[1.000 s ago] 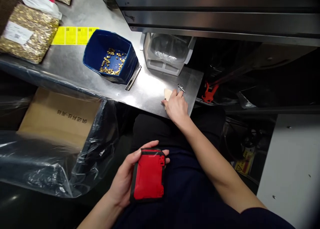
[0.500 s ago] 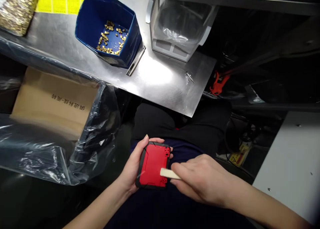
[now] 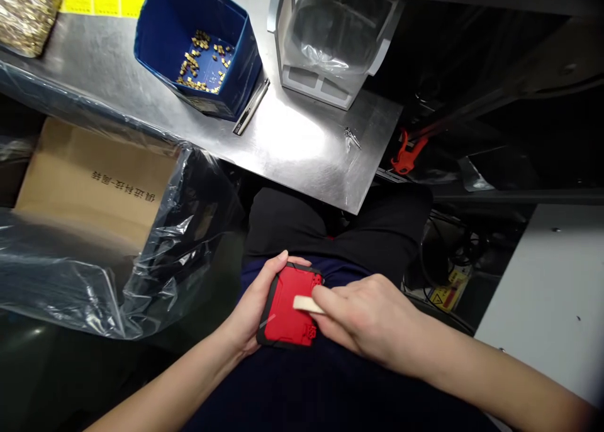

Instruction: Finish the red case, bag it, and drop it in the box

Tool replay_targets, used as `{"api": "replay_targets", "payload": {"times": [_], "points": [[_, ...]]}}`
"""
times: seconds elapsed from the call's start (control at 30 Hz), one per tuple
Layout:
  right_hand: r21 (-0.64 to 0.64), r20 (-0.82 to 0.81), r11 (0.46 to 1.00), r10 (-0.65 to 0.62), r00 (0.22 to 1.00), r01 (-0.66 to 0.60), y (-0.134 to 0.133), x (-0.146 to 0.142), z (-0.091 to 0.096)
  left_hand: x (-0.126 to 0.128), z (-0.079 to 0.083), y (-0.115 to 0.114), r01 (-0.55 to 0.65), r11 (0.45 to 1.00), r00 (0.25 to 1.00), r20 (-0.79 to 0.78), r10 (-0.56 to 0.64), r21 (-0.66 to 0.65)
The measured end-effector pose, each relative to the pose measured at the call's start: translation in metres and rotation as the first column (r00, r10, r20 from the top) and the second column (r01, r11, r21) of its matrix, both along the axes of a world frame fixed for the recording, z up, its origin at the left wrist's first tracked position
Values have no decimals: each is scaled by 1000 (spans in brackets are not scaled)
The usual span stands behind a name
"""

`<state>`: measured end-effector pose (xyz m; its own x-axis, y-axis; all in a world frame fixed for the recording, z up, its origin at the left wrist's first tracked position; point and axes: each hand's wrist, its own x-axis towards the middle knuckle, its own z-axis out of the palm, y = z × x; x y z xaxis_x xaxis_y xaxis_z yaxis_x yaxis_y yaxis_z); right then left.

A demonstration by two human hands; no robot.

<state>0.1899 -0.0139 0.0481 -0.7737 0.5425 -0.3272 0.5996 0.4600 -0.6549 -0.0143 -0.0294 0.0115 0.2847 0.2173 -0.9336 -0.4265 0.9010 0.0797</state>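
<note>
A flat red case with black edges [image 3: 289, 306] lies tilted over my lap, with small raised details at its right corners. My left hand [image 3: 257, 303] is wrapped round its left side, thumb along the top edge. In my right hand [image 3: 368, 319] a pale, flat-ended stick [image 3: 306, 304] is pinched between thumb and fingers. The stick's blunt end is over the red face; whether it touches cannot be made out. My right fingers cover part of the case's right edge.
On the metal table [image 3: 302, 168] stand a blue bin [image 3: 236, 73] with small brass pieces, a grey bin [image 3: 316, 89] holding clear plastic, a slim silver tool [image 3: 251, 107] and small metal parts [image 3: 350, 139]. A plastic-lined carton [image 3: 94, 187] sits at left. An orange-handled tool [image 3: 408, 154] lies right.
My right hand and the stick have moved up and left across the red case, from near its lower right corner. My left hand keeps its hold. The whole view has shifted slightly.
</note>
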Motion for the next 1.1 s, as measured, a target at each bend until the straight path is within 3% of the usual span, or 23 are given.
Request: {"api": "replay_targets", "payload": {"times": [0.53,0.67,0.77,0.97,1.1], "points": [[-120,91,993,27,995,-16,14,-10,5,-4,1,-2,12,1000,1000,-11,-12,-27],[-162,73,985,73,995,-60,18,-12,6,-5,0,0,11,1000,1000,-29,-10,28],[-172,106,985,38,994,-19,21,-12,5,-7,0,2,20,1000,1000,-8,-20,-18],[-181,9,970,167,986,-163,26,-17,5,-12,-2,9,94,995,995,20,-95,35],[-244,65,963,138,988,-118,26,-20,7,-15,-2,8,44,999,999,31,-44,-4]]}}
